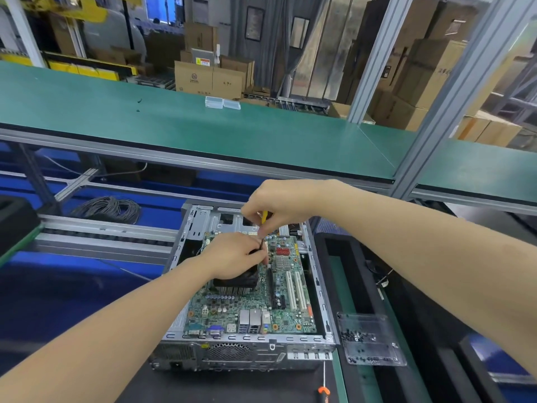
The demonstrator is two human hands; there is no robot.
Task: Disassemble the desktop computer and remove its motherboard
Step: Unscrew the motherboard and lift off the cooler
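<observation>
Two hands meet over one motherboard [252, 303], case [247, 354] at tabletop's [203, 386] near edge: right hand [279, 205] grips screwdriver [263, 216], left hand [232, 254] pinches its shaft.

One camera sits on the person's head. It looks forward and down at the bench [203, 385] from close by. The view is very wide, so straight bars bend near the sides. One arm comes in from the bottom left and one from the right. The left hand [232, 254] and the right hand [279, 205], which grips a yellow screwdriver [263, 216], meet near the middle. The open computer case [247, 341] lies just below them, seen from above. Higher up are a green shelf [174, 120] and, far behind it, cardboard boxes [203, 77].
</observation>
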